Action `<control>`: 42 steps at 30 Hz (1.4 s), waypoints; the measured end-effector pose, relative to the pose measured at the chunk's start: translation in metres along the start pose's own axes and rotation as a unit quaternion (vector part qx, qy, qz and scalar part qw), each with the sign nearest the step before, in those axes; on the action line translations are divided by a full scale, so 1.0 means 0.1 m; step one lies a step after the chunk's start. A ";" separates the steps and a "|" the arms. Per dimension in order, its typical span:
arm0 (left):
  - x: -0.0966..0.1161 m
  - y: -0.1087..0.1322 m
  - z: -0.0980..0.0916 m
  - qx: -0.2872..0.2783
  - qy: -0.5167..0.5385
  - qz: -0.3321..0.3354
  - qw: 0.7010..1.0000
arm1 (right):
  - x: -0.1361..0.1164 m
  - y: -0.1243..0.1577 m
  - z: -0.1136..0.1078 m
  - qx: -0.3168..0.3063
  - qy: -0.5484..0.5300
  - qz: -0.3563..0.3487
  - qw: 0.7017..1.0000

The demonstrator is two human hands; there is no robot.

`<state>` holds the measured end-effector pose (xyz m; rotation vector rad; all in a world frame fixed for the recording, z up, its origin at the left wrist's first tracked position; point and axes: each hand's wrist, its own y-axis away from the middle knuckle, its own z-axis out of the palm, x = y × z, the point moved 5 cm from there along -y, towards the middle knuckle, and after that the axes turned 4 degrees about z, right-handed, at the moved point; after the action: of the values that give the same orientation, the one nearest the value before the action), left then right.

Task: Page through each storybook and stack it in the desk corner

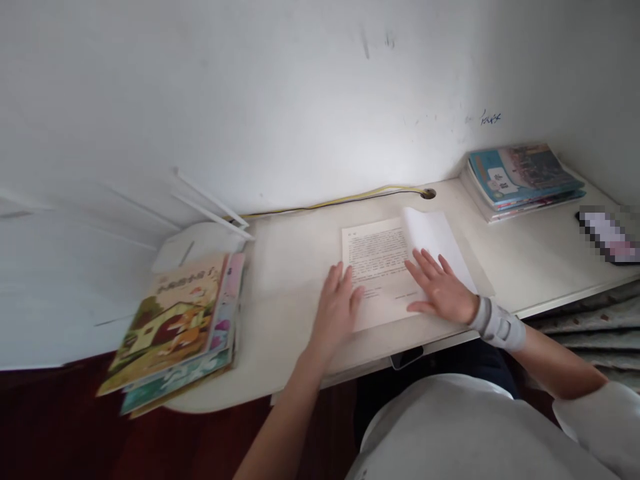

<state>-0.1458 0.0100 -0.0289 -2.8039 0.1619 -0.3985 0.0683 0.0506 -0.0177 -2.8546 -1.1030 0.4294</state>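
A printed sheet of paper [380,257] lies on the white desk [295,267], its right part folded over towards the middle. My left hand [336,308] lies flat on the sheet's left edge with fingers stretched out. My right hand [439,285] presses flat on the folded right part [435,237], fingers spread. A grey band [497,325] wraps my right wrist. Neither hand holds anything.
A pile of picture books [177,330] overhangs the desk's left front corner. Another stack of books [523,177] sits at the back right by the wall. A yellow cable [340,199] runs along the wall to a hole [428,193]. A white router [197,240] stands behind the left pile.
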 end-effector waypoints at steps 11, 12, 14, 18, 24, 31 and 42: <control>0.20 0.09 0.25 -0.059 0.010 -0.079 0.995 | 0.03 0.51 0.07 0.096 0.134 -0.028 0.986; 0.20 0.09 0.25 -0.066 0.001 -0.077 0.995 | 0.03 0.52 0.08 0.093 0.146 -0.016 0.985; 0.21 0.08 0.26 -0.079 -0.016 -0.071 0.994 | 0.06 0.56 0.09 0.082 0.165 0.006 0.983; 0.23 0.08 0.28 -0.100 -0.046 -0.062 0.992 | 0.12 0.62 0.04 0.062 0.178 0.032 0.982; 0.32 0.06 0.29 -0.103 -0.085 -0.061 0.989 | 0.03 0.39 0.03 0.062 0.172 0.034 0.983; 0.42 0.11 0.28 -0.086 -0.123 -0.085 0.985 | -0.04 0.21 0.21 0.025 0.203 0.128 0.970; 0.85 -0.40 0.28 -0.152 0.022 0.068 0.986 | 0.32 0.30 -0.14 -0.188 -0.024 0.014 0.982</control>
<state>-0.0541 0.0427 -0.0209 -3.0585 0.4574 -0.4362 0.1142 0.0507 -0.0162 -3.2019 -1.2758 0.3200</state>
